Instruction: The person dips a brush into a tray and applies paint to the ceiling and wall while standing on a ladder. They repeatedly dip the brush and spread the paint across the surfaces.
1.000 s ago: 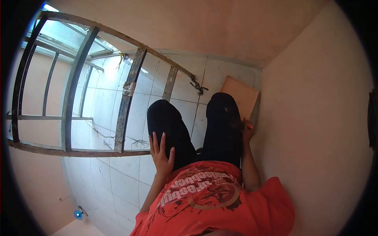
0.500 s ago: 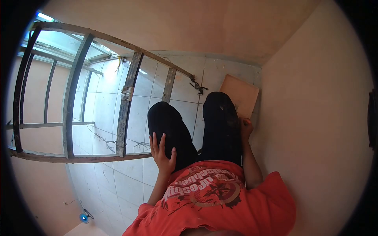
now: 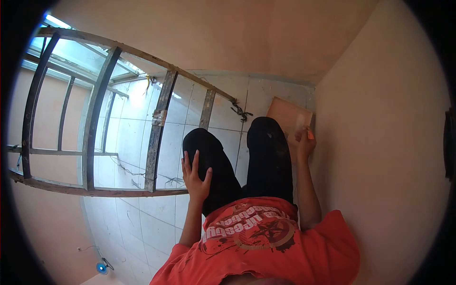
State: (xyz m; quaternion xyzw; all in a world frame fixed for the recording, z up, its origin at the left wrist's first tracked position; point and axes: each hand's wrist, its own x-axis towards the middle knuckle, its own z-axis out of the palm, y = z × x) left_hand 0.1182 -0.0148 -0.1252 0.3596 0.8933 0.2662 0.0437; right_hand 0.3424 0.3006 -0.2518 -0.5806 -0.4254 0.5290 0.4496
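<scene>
Orange bit (image 3: 310,135): small, at the right hand's fingertips, too small to identify.
Right hand (image 3: 303,141): curled shut, pinching the orange bit, over the board's near edge, close to the wall (image 3: 380,142).
Board (image 3: 284,115): brown, square, in the floor corner beside the wall, just past the right knee (image 3: 266,130).
Left hand (image 3: 195,175): released, fingers spread, flat on the left thigh (image 3: 213,161), holding nothing.
Floor (image 3: 142,223): pale tiles.
Frame (image 3: 156,128): rusty metal bars at the left, wire tied on.
</scene>
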